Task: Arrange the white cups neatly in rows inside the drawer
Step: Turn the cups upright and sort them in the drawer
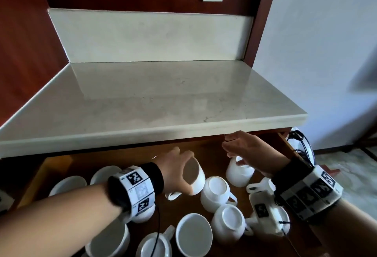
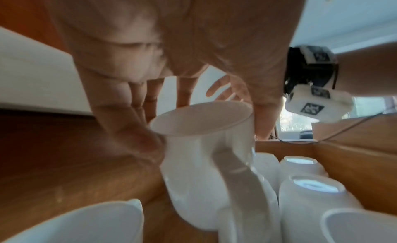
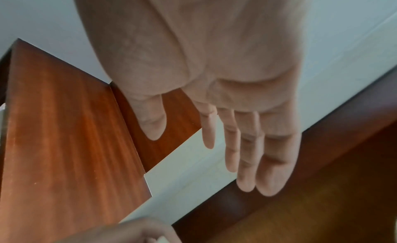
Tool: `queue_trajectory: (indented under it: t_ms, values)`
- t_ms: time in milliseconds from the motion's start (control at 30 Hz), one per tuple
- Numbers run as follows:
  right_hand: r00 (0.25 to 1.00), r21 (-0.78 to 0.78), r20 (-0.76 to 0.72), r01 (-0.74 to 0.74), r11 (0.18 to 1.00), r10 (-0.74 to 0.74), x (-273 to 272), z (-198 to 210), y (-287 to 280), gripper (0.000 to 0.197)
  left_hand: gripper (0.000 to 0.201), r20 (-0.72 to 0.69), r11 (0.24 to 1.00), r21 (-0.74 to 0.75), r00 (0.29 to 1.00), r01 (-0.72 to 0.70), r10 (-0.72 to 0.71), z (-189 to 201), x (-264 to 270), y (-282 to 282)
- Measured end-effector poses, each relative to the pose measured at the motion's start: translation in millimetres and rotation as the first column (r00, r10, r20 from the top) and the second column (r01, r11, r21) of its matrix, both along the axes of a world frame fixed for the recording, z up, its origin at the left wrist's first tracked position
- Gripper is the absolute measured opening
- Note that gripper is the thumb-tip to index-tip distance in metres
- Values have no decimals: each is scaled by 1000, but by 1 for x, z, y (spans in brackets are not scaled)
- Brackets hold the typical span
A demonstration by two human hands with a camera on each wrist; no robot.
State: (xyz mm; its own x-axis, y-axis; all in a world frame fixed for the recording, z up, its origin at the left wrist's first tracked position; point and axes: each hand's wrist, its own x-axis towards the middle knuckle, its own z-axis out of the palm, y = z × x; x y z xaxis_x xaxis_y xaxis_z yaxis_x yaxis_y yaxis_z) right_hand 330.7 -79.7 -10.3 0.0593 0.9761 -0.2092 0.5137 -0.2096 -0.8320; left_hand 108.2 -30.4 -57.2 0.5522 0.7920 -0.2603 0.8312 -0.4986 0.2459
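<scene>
Cup (image 1: 196,177) gripped at rim, left hand (image 1: 173,167) fingers around.

- Your right hand (image 3: 214,76) fills the upper middle of the right wrist view, palm toward the camera, fingers (image 3: 249,161) straight and close together, thumb (image 3: 152,121) set apart on the left; it holds nothing.
- Behind the fingers runs the pale edge of the countertop (image 3: 182,178), slanting from lower left to upper right.
- A reddish wood panel (image 3: 64,136) stands on the left.
- Dark wood of the drawer (image 3: 311,204) lies at lower right.
- Part of your other hand (image 3: 128,233) shows at the bottom edge.
</scene>
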Motion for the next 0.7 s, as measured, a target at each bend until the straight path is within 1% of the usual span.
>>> queue_trajectory:
  t_ms: [133,267,400,600,700]
  values:
    - [991,17,132,-9,1000,7,6,-7,-8,43,88,-173,999,-39,984,38,-44,-13,13,4]
    - [984,10,173,-40,999,37,4,-10,-16,46,77,-289,997,-31,954,77,-83,-23,25,5]
    - [982,24,185,-45,999,40,3,-9,-20,45,72,-353,996,-46,932,70,-82,-32,32,3]
    - [975,41,213,-70,997,60,1,-15,-20,42,72,-414,991,35,904,128,-102,-36,39,5]
    - [974,48,212,-93,995,81,-1,-18,-19,41,71,-436,991,48,895,123,-90,-36,39,7]
